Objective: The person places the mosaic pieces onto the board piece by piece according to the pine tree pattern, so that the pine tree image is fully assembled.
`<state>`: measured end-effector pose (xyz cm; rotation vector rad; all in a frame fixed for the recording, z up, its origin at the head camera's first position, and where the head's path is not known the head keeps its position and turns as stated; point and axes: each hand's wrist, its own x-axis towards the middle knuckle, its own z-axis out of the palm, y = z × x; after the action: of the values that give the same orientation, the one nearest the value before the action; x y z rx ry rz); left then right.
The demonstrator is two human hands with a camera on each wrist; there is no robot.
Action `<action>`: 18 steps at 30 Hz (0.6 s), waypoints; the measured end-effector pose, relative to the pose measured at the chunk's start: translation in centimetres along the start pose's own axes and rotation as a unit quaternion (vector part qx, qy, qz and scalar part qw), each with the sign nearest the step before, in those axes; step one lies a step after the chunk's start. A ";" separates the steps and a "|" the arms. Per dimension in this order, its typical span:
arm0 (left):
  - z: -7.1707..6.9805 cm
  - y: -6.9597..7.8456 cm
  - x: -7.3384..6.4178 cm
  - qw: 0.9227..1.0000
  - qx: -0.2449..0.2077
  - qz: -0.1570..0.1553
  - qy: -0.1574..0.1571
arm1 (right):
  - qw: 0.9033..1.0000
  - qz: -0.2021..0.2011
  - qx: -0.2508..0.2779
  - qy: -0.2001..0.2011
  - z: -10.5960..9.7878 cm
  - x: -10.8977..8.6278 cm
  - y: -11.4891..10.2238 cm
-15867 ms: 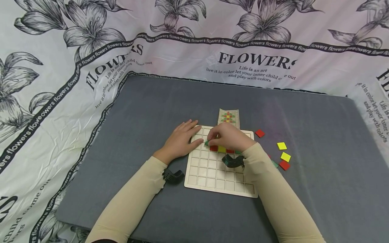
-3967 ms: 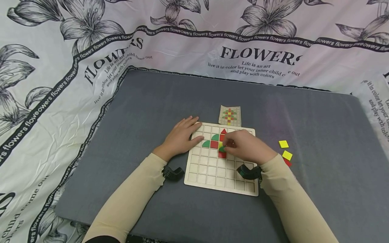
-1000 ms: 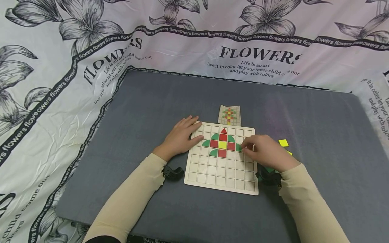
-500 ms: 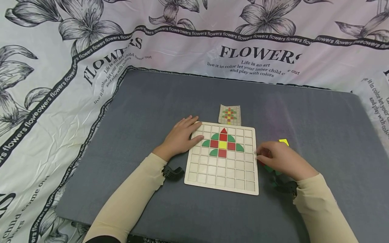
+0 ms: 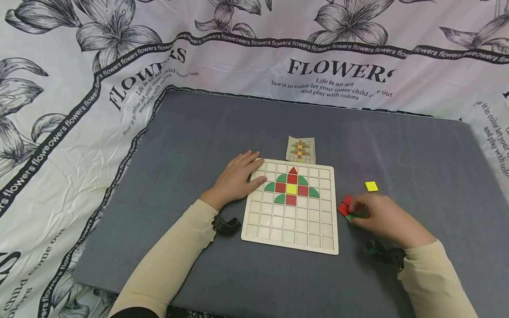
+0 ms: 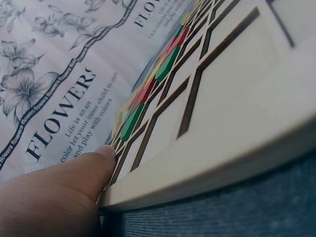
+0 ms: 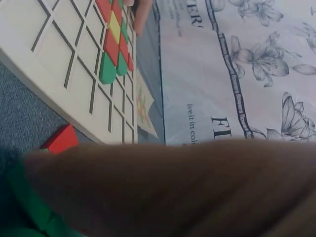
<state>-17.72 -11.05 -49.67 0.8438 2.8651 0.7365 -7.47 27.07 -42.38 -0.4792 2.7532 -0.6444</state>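
Observation:
My left hand (image 5: 234, 183) rests with spread fingers on the upper left edge of a pale wooden grid board (image 5: 274, 225). Its thumb (image 6: 64, 190) lies along the rim in the left wrist view. On the board, a red triangle (image 5: 293, 171), red squares, a yellow square (image 5: 291, 189) and green quarter-round tiles (image 5: 314, 192) form a tree-like pattern. To the right, my right hand (image 5: 391, 221) reaches over loose tiles, thumb and fingertips apart around a green tile (image 5: 350, 217). Red tiles (image 5: 344, 208) lie beside it. The palm hides part of the pile.
Behind the board lies a small pattern card (image 5: 300, 151) with a printed tree. A yellow square tile (image 5: 371, 186) lies beyond my right hand. Everything rests on a grey table (image 5: 207, 128) bordered by a flower-print cloth (image 5: 238, 70).
Over the earlier frames, tiles have joined the pattern on the board. In the last second my right hand has left the green tile at the pattern's right end and moved right, down to the loose tiles.

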 end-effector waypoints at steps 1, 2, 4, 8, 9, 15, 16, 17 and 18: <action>0.0 0.0 0.0 1.000 0.001 0.001 0.000 | 1.000 0.002 -0.002 -0.002 0.0 -0.1 0.0; 0.0 0.0 0.0 1.000 0.002 0.001 -0.001 | 1.000 0.005 -0.003 -0.004 0.0 -0.1 0.1; 0.0 0.0 0.0 1.000 0.003 0.000 -0.001 | 1.000 0.007 -0.002 -0.004 0.1 -0.3 0.2; 0.0 0.1 0.1 1.000 0.004 -0.003 -0.003 | 1.000 0.014 -0.003 -0.005 0.3 -0.5 0.1; 0.0 0.1 0.1 1.000 0.004 -0.003 -0.003 | 1.000 0.017 -0.002 -0.006 0.4 -0.5 0.1; 0.1 0.1 0.1 1.000 0.006 -0.006 -0.003 | 1.000 0.028 -0.007 -0.008 0.7 -0.7 -0.1; 0.0 0.1 0.1 1.000 0.007 -0.007 -0.002 | 1.000 0.025 -0.008 -0.005 0.7 -0.7 -0.1; 0.0 0.1 0.1 1.000 0.008 -0.008 -0.003 | 1.000 0.023 -0.009 -0.003 0.7 -0.7 -0.1; 0.0 0.1 0.1 1.000 0.008 -0.008 -0.003 | 1.000 0.023 -0.010 -0.002 0.7 -0.7 -0.1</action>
<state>-17.72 -10.95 -49.61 0.8221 2.8733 0.7089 -6.60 26.96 -42.86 -0.4206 2.7607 -0.6050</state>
